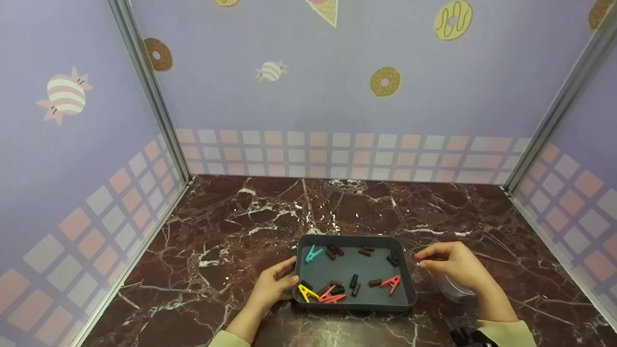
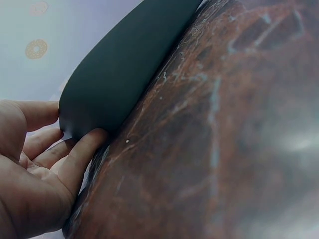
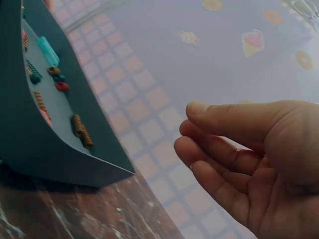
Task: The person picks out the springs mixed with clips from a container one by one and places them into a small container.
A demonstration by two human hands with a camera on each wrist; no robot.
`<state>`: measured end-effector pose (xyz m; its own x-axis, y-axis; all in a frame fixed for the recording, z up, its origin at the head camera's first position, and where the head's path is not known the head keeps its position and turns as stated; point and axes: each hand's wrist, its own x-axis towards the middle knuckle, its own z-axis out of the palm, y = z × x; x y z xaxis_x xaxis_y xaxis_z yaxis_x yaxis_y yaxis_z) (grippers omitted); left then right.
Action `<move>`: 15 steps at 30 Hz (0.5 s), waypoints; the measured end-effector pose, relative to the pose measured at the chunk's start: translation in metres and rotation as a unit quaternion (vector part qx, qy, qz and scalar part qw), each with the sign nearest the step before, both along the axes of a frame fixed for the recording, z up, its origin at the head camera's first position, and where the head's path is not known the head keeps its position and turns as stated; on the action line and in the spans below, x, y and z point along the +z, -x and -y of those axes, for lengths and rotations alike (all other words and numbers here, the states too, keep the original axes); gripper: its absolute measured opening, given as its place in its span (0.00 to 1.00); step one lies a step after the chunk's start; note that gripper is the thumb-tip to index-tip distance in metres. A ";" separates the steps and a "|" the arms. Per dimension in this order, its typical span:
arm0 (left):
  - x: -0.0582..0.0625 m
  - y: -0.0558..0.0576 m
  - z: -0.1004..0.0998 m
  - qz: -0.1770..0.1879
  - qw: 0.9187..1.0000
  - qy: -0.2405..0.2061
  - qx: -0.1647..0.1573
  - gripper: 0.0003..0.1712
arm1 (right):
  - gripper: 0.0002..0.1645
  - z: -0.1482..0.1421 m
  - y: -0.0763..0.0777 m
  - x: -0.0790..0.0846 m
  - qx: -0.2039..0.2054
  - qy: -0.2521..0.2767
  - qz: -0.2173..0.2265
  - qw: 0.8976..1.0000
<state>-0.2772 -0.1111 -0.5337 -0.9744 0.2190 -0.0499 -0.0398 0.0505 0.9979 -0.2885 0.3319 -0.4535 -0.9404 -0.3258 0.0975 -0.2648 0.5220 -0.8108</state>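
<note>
A dark grey tray point(image 1: 356, 307) rests on the marbled surface, holding clips and small coiled pieces. My left hand point(image 1: 274, 285) grips its left side near the front corner; in the left wrist view its fingers point(image 2: 79, 158) touch the outer wall. To the right of the tray hovers my right hand point(image 1: 460, 267), fingers loosely bent, with nothing visible between thumb and fingertips. Inside lie a blue clip point(image 1: 313, 254), a yellow clip point(image 1: 306, 292), a red clip point(image 1: 392, 283) and another red clip point(image 1: 332, 296). Several brown coils point(image 1: 375, 283) and black coils point(image 1: 354, 280) are scattered around them.
A clear round container point(image 1: 455, 291) stands right of the tray, partly hidden beneath my right hand. Patterned purple panels point(image 1: 328, 106) enclose the back and both sides of the marbled tabletop point(image 1: 231, 226). A black device point(image 1: 467, 336) sits at my right wrist.
</note>
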 end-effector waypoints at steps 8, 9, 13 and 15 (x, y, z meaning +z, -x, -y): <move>-0.001 0.002 0.001 0.005 1.000 -0.008 -0.003 0.36 | 0.15 0.023 0.005 -0.013 0.020 0.002 -0.006 1.000; -0.002 0.002 0.001 0.006 1.000 -0.009 -0.004 0.36 | 0.15 0.026 0.006 -0.015 0.021 -0.002 -0.008 1.000; -0.001 0.002 0.000 0.011 1.000 -0.012 -0.006 0.36 | 0.14 0.038 0.007 -0.021 0.026 -0.012 -0.015 0.999; -0.001 0.002 0.000 0.012 1.000 -0.014 -0.007 0.36 | 0.14 0.044 0.007 -0.024 0.033 -0.006 -0.016 0.999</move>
<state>-0.2795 -0.1115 -0.5351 -0.9701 0.2335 -0.0661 -0.0625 0.0226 0.9978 -0.2957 0.2877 -0.4778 -0.9137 -0.3877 0.1218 -0.3236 0.5129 -0.7951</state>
